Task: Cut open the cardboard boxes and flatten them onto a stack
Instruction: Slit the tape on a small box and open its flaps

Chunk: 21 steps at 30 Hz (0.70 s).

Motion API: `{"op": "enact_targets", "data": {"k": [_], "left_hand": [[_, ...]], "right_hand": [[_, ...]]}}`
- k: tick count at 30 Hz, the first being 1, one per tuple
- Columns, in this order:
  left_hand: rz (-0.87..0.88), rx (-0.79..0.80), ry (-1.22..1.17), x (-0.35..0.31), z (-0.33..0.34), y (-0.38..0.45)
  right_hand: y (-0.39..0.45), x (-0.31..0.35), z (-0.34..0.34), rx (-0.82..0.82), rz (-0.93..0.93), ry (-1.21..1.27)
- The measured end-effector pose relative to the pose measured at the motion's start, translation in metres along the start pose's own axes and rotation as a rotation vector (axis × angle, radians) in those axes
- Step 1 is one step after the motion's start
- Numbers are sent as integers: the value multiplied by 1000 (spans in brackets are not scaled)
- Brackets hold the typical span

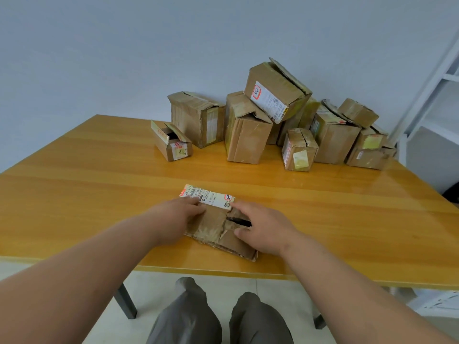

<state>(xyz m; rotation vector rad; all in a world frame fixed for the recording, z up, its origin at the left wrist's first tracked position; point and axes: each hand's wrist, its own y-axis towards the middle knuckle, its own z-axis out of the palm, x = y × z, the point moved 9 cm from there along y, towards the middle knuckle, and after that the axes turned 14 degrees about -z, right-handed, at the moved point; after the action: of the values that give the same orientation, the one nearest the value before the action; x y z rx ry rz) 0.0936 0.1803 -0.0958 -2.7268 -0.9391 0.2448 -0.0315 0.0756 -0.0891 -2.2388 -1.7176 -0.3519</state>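
- A glossy yellow wooden table (99,184) is seen on grey metal legs, standing on a pale tiled floor (154,289)
- A flattened cardboard box (216,227) with a white shipping label is laid near the table's front edge
- A pile of cardboard boxes (285,125) is gathered at the far right of the table; some are stacked on others
- A small box (171,142) with an open flap is set at the left end of the pile
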Motion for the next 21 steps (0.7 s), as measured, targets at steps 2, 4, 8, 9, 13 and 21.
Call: {"op": "enact_targets", "data": {"k": [2,4,8,9,13,21], "left_hand": [[-17,17,-44,-3,-1,1],[-18,11,-45,-8,-2,2],[-15,-7,30,-16,4,2],[-2,-4,44,-17,6,1],[27,114,142,-13,13,10],[-71,-4,135,-12,1,33]], "right_hand": [[-3,-5,5,32,27,-86],[-4,-9,8,80,39,-138],[-1,-14,7,151,38,-78],[0,-14,7,169,35,-57],[2,-14,2,207,23,-47],[14,-10,-10,9,13,26]]}}
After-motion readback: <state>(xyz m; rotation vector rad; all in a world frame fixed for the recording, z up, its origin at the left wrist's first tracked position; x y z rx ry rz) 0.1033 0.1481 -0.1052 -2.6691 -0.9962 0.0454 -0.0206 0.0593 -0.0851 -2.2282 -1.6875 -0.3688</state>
